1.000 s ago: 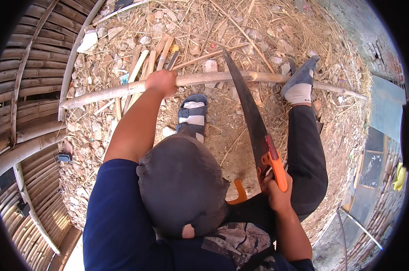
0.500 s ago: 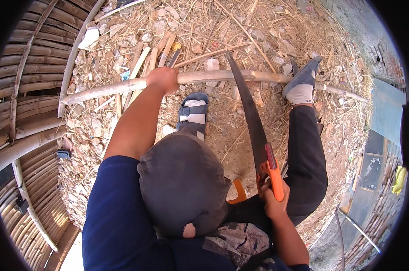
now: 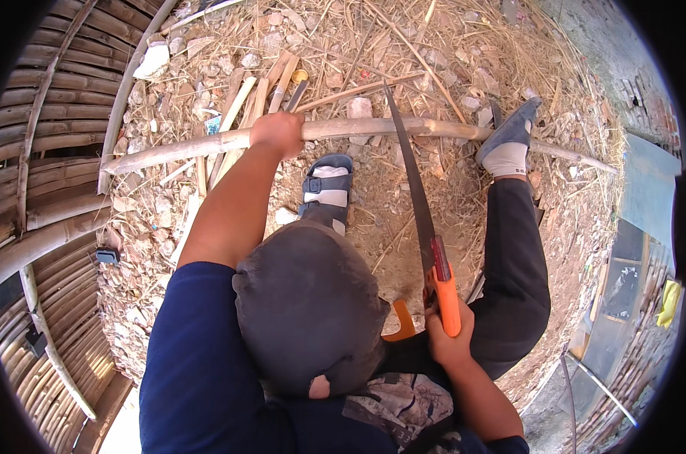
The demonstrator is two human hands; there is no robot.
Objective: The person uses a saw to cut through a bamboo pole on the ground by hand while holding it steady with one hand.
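Observation:
A long, slightly curved bamboo pole [image 3: 358, 129] lies crosswise above the ground. My left hand [image 3: 277, 135] is closed around it, left of the middle. In my right hand [image 3: 449, 339] is the orange handle of a handsaw [image 3: 419, 197], its dark blade pointing away from me. The far end of the blade crosses the pole right of my left hand; whether its teeth touch the bamboo I cannot tell. My right foot, in a dark sandal [image 3: 511, 132], is over the pole's right part. An orange curved piece [image 3: 402, 321] shows beside my bent left knee.
Several split wood strips [image 3: 256, 94] lie beyond my left hand on stony, straw-strewn ground [image 3: 403, 250]. A bamboo slat wall [image 3: 63, 121] stands on the left, with a small dark box [image 3: 107, 256] near it. Grey-blue panels [image 3: 646, 189] line the right side.
The saw's handle and my right hand have shifted slightly left, so the blade's angle has changed a little. My left hand still grips the pole in nearly the same place.

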